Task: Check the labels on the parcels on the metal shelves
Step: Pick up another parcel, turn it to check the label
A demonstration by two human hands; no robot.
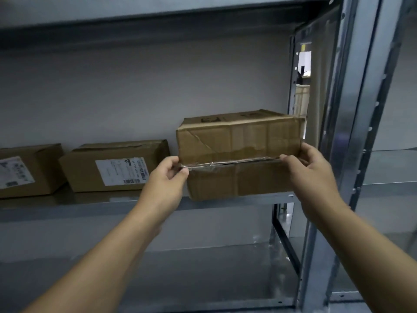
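Two bare forearms reach up, left hand (168, 175) and right hand (309, 163) each pinching one end of the brown box (239, 141), fingers curled right at the tape seam (232, 163) across its front. It sits between the hands at the front edge of the metal shelf (90, 204), right end close to the upright post (352, 132). Dark print on top is too blurry to read. Just left of the left hand, the second box (90, 159) shows a white label (121, 171) with barcodes, and the third box (38, 154) has one too, text unreadable.
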